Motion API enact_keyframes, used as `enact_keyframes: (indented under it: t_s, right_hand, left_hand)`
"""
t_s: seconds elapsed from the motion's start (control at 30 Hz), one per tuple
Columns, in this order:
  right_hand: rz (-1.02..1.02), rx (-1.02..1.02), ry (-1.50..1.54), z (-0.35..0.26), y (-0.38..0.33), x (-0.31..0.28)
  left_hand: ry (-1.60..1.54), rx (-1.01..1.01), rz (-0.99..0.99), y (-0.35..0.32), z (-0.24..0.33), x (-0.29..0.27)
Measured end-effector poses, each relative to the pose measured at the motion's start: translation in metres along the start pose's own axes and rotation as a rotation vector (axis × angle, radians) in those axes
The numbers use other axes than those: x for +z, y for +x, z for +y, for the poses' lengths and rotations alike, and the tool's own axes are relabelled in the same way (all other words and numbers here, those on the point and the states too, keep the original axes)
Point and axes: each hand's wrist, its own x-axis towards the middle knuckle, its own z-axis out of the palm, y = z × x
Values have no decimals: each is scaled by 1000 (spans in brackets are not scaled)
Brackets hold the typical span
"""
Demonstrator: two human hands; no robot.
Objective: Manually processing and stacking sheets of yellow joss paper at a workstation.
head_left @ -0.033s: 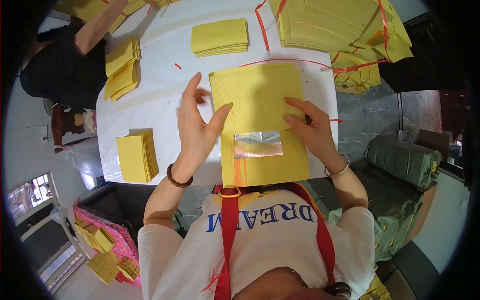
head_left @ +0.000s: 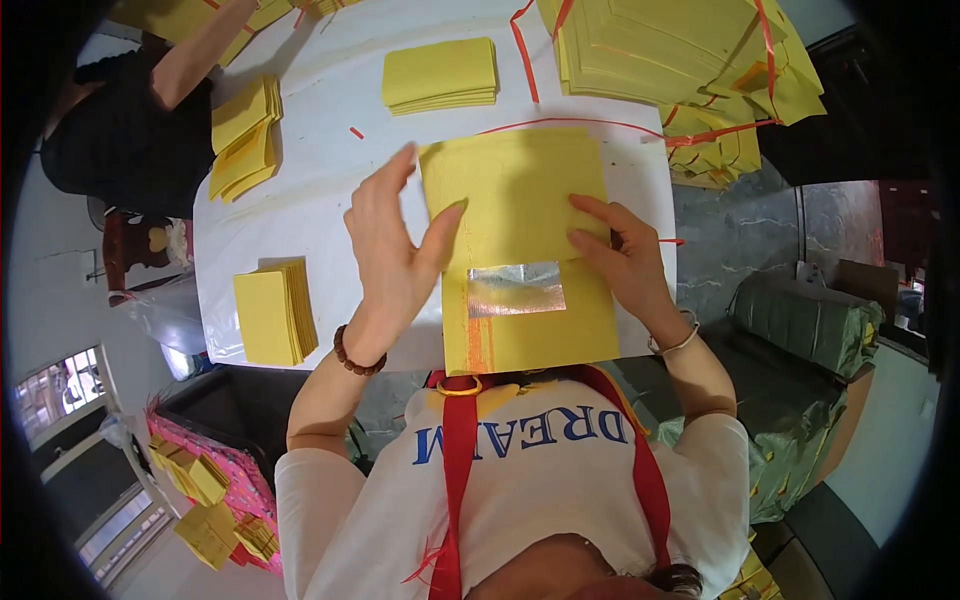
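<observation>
Pair of bare hands over yellow paper sheets (head_left: 515, 185) at the near edge of a white-covered table (head_left: 325, 165), right of its middle, lower end reaching past that edge. On the lower half of the paper, a shiny silver foil rectangle (head_left: 516, 290); below it, toward the person's body, an orange streak (head_left: 480, 345).

Left hand (head_left: 390, 245) open, thumb tip at the paper's left side, fingers raised and spread apart, clear of the sheets. Right hand (head_left: 632, 250) at the opposite side, forefinger and thumb tips on the paper near its right side, other fingers curled; impossible to tell a pinch from a light press. Dark beaded bracelet (head_left: 358, 355) on the left wrist, pale bangle (head_left: 675, 335) on the right.

Near the table's near left corner, an upright-edged stack of folded yellow paper (head_left: 270, 315). Along the left edge, farther up, two overlapping yellow packets (head_left: 245, 135). Toward the far edge, around the middle, a low yellow paper block (head_left: 440, 75), with a red scrap (head_left: 356, 132) to its lower left. At the far right, a big bundle of yellow paper (head_left: 650, 50) with red ribbon (head_left: 525, 55) beside it.

Beyond the far left, a co-worker's forearm (head_left: 200, 55) and black top (head_left: 120, 150). Below the near edge, white T-shirt (head_left: 540, 470) with blue lettering under red straps (head_left: 458, 490). Off to the right, green wrapped bales (head_left: 810, 320).
</observation>
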Motion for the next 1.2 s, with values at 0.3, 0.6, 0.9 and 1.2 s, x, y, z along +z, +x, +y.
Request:
enact_keyframes:
  t_s: [0.3,0.6,0.9,1.2]
  right_hand:
    - [11,4,-19,1,-2,1]
    - [147,-27,-48,-1,-2,-5]
    - [34,194,390,31,5,0]
    - [-22,82,113,9,6,-4]
  left_hand:
    - [360,596,-310,18,10,50]
    - [406,583,-378,19,-1,60]
    - [470,577,-369,16,-3,58]
    - [459,578,-332,16,-6,60]
